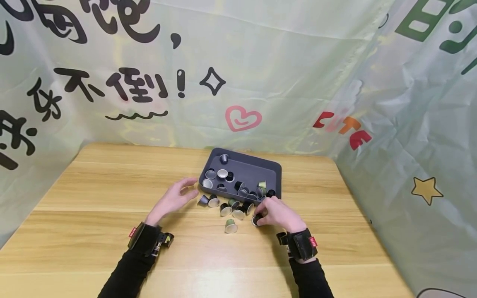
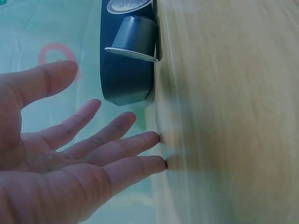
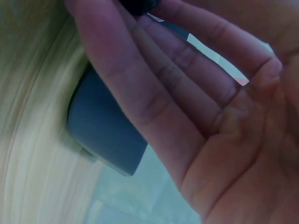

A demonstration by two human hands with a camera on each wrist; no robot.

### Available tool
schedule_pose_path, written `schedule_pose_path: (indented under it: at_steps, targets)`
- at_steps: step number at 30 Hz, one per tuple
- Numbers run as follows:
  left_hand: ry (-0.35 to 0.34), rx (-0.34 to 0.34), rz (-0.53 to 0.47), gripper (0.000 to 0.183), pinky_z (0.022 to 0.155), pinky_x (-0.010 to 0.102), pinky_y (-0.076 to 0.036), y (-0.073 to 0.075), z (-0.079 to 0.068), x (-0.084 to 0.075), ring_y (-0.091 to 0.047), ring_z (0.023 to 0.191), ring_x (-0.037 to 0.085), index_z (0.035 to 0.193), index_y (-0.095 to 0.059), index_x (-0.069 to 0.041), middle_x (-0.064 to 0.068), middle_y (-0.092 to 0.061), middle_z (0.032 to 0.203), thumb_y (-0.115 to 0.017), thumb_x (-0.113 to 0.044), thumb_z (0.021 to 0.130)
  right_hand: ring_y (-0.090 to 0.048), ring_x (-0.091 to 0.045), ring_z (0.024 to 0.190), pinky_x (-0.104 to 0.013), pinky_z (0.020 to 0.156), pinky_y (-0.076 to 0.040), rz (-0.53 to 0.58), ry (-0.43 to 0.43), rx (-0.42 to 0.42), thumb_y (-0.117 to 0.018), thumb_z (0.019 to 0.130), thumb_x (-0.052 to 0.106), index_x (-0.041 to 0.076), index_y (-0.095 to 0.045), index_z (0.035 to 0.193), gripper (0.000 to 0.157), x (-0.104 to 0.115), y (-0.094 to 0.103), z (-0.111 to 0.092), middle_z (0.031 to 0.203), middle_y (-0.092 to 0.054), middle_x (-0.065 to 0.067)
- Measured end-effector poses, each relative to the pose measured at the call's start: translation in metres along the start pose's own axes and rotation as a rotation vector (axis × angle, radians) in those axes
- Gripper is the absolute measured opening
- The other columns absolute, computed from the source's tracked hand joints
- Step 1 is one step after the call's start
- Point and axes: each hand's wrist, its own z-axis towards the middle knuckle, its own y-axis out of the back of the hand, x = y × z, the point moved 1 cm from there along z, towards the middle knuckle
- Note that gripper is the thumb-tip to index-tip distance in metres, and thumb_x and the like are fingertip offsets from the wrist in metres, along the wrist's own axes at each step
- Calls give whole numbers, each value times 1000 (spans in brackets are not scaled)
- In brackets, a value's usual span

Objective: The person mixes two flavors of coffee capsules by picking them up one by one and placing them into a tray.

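Observation:
A dark grey tray (image 1: 253, 167) lies on the wooden table with several coffee capsules inside, black, silver and green. More capsules lie on the table along its front edge, among them a green capsule (image 1: 231, 226) nearest the viewer. My right hand (image 1: 277, 213) pinches a black coffee capsule (image 1: 257, 219) just in front of the tray's right part; its dark body shows at the top of the right wrist view. Beside the tray's left corner, my left hand (image 1: 177, 196) has its fingers extended and holds nothing. A dark blue-grey capsule (image 2: 135, 37) sits close to it.
The wooden table (image 1: 112, 231) reaches back to a printed cloth backdrop (image 1: 290, 82), which also hangs along the right side. Inside the tray, the capsules gather mostly on the left and along the front wall.

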Motion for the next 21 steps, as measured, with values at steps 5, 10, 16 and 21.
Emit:
schedule_pose_path:
  at_steps: [5,10,16,21]
  targets:
    - [5,7,10,55,120,59,-33,1,-2,-2,-43,140,49,145,-41,9,33,-44,150,-58,-16,100,-59,-7,79,-22,71,-53,-3,-7,17,-86,74,8,11,-81,99,26,2,-2,2,99,-79,-2]
    - [-4,7,10,55,120,60,-33,-1,-3,-2,-43,139,50,145,-40,10,34,-44,149,-58,-15,99,-63,-9,81,-24,72,-55,18,-8,38,-86,74,7,12,-81,99,26,3,-4,4,100,-79,-1]
    - [7,12,1,56,120,60,-33,-1,-2,0,-43,139,49,146,-40,9,34,-44,149,-58,-16,99,-69,-12,82,-26,74,-58,4,52,40,-83,76,3,10,-80,98,23,3,-1,1,98,-79,-3]
    - [2,18,12,56,120,60,-33,-2,-2,-1,-43,139,49,146,-40,9,34,-44,149,-58,-17,100,-64,-5,72,-18,65,-54,28,135,21,-78,78,2,7,-79,99,21,2,6,-3,93,-79,-3]
